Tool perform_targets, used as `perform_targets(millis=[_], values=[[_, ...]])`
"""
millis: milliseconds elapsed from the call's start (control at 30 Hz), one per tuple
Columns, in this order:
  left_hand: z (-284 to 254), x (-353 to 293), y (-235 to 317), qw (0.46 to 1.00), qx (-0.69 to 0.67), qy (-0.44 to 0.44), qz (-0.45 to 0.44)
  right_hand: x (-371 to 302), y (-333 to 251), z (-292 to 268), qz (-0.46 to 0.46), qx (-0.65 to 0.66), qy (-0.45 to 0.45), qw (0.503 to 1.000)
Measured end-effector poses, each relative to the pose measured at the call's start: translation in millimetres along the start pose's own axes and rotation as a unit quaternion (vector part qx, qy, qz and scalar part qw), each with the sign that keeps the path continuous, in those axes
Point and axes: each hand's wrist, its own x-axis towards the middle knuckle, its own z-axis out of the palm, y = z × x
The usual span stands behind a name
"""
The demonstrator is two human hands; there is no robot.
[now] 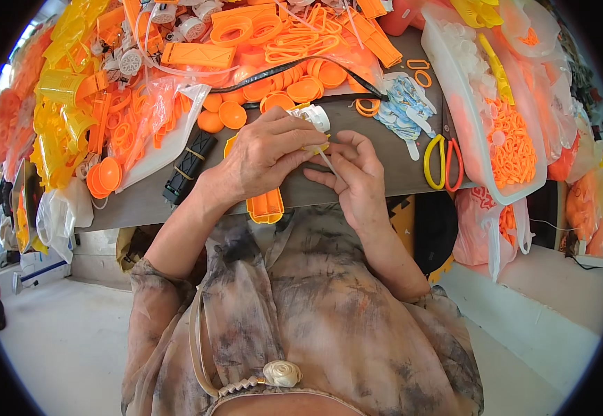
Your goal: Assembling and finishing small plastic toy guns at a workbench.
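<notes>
At the table's near edge my left hand (263, 152) is closed around a yellow plastic housing with a white round part (313, 116) at its far end. Below that hand, an orange-and-yellow plastic piece (265, 206) juts out over the edge; whether it joins the housing is hidden. My right hand (357, 173) is curled close by, its fingertips pinching a thin whitish strip or tube (329, 163). The upper end of this strip reaches the fingers of my left hand. Most of the housing is covered by my left hand.
Orange cups (301, 89), rings and bags of parts pile up across the back. A black ridged part (190, 166) lies left. Rightward are blue-white stickers (404, 104), scissors with yellow and red handles (435, 163), and a clear bin (478, 156) of orange links (513, 142).
</notes>
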Motion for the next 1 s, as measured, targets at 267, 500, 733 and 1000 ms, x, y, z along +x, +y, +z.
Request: perform_targets(millis=[267, 500, 733, 1000], values=[[0, -2, -6, 1.0, 0.018, -0.009, -0.011, -5, 11, 2, -0.026, 0.035, -0.022, 0.999], [-3, -1, -5, 0.999, -0.011, -0.011, -0.036, -10, 14, 5, -0.044, 0.065, -0.037, 0.996], [-3, 0, -8, 0.996, -0.064, -0.01, -0.062, -11, 18, 5, -0.06, 0.09, -0.058, 0.992], [0, -3, -9, 0.995, -0.066, -0.019, -0.071, -10, 27, 6, -0.109, 0.082, -0.075, 0.988]])
